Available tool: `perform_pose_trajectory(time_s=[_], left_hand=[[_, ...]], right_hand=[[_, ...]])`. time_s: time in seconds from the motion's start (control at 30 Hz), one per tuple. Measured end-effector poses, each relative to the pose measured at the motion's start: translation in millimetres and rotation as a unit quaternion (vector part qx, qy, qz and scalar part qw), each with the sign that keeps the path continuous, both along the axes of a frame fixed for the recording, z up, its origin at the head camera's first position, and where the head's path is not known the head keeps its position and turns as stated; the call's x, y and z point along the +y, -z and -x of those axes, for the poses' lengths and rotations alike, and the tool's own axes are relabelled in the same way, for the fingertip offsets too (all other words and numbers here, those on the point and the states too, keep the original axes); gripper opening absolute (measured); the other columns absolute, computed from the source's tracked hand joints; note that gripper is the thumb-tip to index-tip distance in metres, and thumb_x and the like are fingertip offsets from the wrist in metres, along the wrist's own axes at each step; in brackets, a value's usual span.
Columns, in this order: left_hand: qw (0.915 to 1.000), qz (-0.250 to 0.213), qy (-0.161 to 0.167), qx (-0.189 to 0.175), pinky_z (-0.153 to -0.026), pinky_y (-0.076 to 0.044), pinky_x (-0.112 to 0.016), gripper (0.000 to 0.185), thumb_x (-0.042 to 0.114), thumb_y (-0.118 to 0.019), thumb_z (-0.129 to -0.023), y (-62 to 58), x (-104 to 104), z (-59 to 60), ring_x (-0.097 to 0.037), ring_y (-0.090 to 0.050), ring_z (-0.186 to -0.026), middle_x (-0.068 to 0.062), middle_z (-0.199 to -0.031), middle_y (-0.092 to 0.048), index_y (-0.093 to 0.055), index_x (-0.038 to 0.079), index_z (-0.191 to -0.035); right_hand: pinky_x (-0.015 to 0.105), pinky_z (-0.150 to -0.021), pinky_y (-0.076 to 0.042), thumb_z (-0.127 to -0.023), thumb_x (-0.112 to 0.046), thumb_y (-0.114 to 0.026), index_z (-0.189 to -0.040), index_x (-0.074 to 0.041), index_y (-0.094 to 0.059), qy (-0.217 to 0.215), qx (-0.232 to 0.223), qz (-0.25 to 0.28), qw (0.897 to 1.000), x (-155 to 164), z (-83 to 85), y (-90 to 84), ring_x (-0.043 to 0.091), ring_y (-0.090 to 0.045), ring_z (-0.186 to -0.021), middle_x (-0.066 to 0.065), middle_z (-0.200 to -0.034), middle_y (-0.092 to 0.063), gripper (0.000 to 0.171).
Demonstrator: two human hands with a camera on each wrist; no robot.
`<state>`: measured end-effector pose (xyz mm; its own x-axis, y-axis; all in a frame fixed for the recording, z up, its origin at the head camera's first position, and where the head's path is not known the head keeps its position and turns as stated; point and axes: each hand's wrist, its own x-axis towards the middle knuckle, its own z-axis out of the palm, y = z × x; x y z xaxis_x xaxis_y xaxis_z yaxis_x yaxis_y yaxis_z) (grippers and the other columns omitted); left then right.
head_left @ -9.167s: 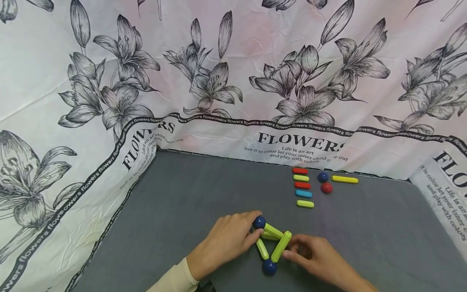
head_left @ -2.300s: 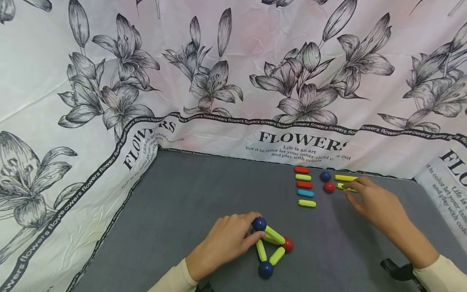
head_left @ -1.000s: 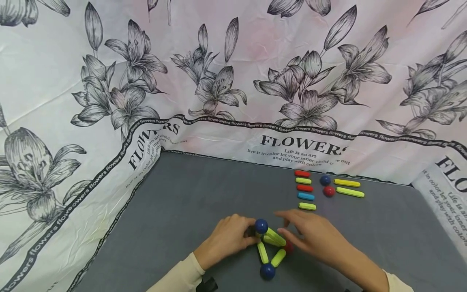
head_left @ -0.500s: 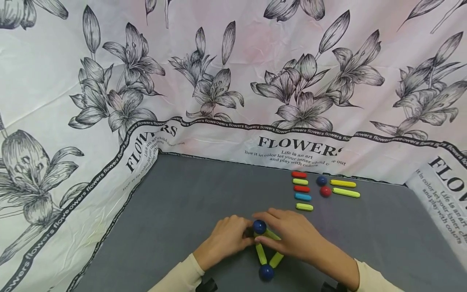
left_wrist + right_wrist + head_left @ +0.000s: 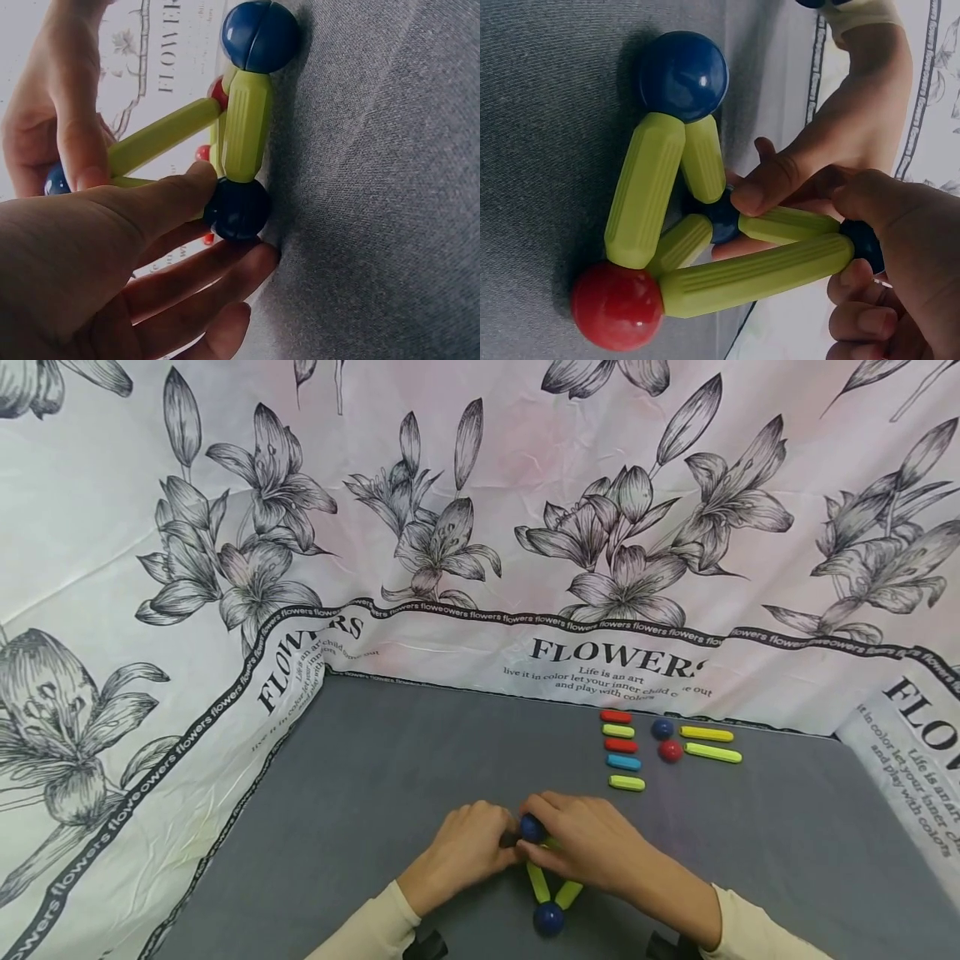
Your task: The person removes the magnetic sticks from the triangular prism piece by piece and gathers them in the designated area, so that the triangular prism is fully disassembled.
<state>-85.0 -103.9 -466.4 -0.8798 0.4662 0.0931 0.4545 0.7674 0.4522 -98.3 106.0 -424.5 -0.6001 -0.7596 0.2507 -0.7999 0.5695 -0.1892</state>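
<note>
While both hands met over the green-stick frame near the front of the grey mat, the left hand curled its thumb and fingers round the frame's low dark-blue ball, fingertips touching the mat. The right hand pinched the raised blue ball at the frame's top between thumb and bent fingers, so neither hand was released. From that top ball a long green stick ran down to a red ball, and short green sticks joined the red ball to a second blue ball at the frame's near corner. Well behind the frame, toward the flowered cloth, lay a column of short sticks, a blue and a red ball, and two long yellow-green sticks
</note>
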Motion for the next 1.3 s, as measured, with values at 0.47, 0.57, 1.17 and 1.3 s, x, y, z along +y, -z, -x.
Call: perform_pose_trajectory(time_s=[0.47,0.57,1.17,1.3], left_hand=[[1.0000,-0.004,0.000,0.006,-0.042,-0.022,-0.020,0.057,0.036,-0.084,-0.091,1.2,0,1.8,0.000,-0.023,-0.046,0.016,-0.054,-0.026,-0.039,0.027,-0.056],[1.0000,-0.002,-0.001,0.008,-0.042,-0.023,-0.020,0.056,0.037,-0.084,-0.090,2.4,1,2.0,0.000,-0.024,-0.046,0.017,-0.054,-0.026,-0.040,0.027,-0.057],[0.9998,-0.016,0.009,-0.008,-0.040,-0.033,-0.021,0.024,0.042,-0.083,-0.092,2.3,1,1.6,0.001,-0.040,-0.046,0.011,-0.101,-0.080,-0.084,0.029,-0.113],[0.9999,-0.014,0.006,0.000,-0.042,-0.036,-0.020,0.024,0.044,-0.084,-0.091,3.1,1,-0.3,0.003,-0.045,-0.052,0.011,-0.101,-0.079,-0.085,0.030,-0.111]], right_hand=[[0.018,-0.052,-0.036,-0.095,-0.035,-0.080,-0.106,-0.018,-0.064,-0.002,0.009,-0.007,1.000,-5,1.4,1.7,-0.002,-0.040,-0.059,-0.014,-0.081,-0.055,0.025],[0.018,-0.053,-0.035,-0.094,-0.034,-0.080,-0.104,-0.018,-0.063,-0.007,0.024,-0.007,1.000,-5,1.7,4.2,-0.001,-0.040,-0.060,-0.014,-0.080,-0.053,0.025],[0.019,-0.055,-0.040,-0.099,-0.038,-0.074,-0.113,-0.023,-0.059,0.053,0.020,0.032,0.998,21,9.8,-29.4,-0.005,-0.043,-0.064,-0.018,-0.086,-0.056,0.025],[0.023,-0.061,-0.045,-0.103,-0.039,-0.069,-0.122,-0.023,-0.059,0.088,-0.010,0.041,0.995,39,6.6,-25.1,-0.003,-0.049,-0.072,-0.016,-0.098,-0.059,0.027]])
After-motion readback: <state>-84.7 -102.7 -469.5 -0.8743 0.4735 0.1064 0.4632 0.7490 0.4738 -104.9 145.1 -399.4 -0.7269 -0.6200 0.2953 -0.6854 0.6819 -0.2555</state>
